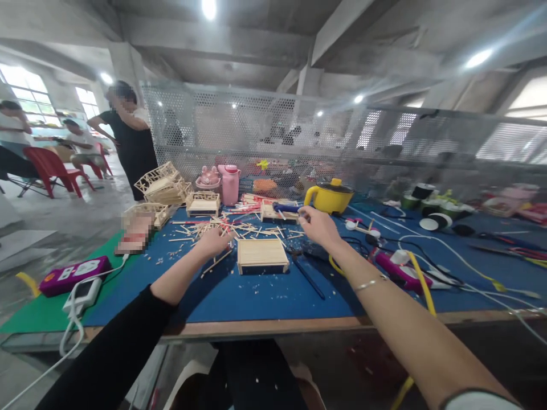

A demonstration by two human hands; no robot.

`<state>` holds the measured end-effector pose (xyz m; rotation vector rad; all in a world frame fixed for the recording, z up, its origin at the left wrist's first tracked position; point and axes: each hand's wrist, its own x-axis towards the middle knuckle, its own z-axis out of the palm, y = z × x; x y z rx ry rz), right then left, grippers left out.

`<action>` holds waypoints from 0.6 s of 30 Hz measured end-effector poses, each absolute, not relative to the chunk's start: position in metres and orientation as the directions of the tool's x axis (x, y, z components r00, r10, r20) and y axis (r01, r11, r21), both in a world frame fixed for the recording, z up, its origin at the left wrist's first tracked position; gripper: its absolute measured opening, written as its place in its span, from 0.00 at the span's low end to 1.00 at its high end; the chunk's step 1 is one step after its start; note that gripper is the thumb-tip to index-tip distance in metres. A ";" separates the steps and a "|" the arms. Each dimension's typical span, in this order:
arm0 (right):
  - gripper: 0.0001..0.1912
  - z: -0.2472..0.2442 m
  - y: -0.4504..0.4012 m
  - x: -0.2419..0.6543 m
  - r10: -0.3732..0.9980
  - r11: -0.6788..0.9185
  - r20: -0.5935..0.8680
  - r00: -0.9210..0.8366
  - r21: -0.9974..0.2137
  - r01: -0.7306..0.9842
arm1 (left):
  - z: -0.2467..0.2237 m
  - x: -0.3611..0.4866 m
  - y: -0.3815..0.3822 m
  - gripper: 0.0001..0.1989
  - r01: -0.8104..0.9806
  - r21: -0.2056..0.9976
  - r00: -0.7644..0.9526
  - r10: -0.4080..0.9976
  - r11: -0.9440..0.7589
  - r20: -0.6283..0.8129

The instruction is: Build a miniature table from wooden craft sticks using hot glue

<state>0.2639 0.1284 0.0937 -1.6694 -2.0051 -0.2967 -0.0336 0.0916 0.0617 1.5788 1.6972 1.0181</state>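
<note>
My left hand (215, 242) is low over a scattered pile of thin wooden sticks (243, 229), its fingers curled together; what they pinch, if anything, is hidden. Below that hand lies a small piece made of sticks (216, 263). My right hand (319, 226) has its fingers closed on the end of a blue tool (288, 209), whose exact kind I cannot make out. That tool is above a small wooden frame (269, 214). Between my hands, nearer to me, stands a miniature wooden bed (262, 253) with a slatted top.
Finished-looking wooden pieces (164, 185) are stacked at the back left. A yellow pot (333, 196) and a pink bottle (231, 185) stand behind. Cables and a purple power strip (397, 272) lie right; another blue tool (310, 278) rests in front. A mesh partition (239, 125) bounds the back.
</note>
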 end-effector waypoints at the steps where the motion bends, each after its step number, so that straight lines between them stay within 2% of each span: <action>1: 0.18 0.093 0.144 0.265 0.853 0.212 0.508 -0.123 -0.121 0.970 | 0.058 -0.031 0.097 0.17 0.541 0.841 -0.093 0.994 0.004 0.056; 6: 0.28 0.086 0.207 0.257 0.871 0.228 0.448 -0.202 -0.005 0.974 | 0.040 -0.020 0.098 0.20 0.533 0.846 -0.057 0.998 0.000 0.036; 9: 0.29 0.079 0.236 0.248 0.909 0.198 0.373 -0.185 0.003 0.980 | 0.038 -0.018 0.094 0.26 0.503 0.864 -0.038 0.999 0.013 0.007; 11: 0.27 0.077 0.251 0.246 0.937 0.163 0.315 -0.153 -0.006 0.987 | 0.041 -0.021 0.089 0.31 0.527 0.850 -0.050 0.998 -0.008 0.040; 15: 0.22 0.082 0.264 0.251 0.961 0.113 0.257 -0.101 -0.032 0.993 | 0.049 -0.030 0.067 0.36 0.689 0.700 0.044 0.974 -0.189 0.220; 18: 0.24 0.088 0.262 0.258 0.961 0.078 0.270 -0.056 -0.072 0.994 | 0.042 -0.029 0.047 0.44 0.765 0.594 0.142 0.965 -0.249 0.221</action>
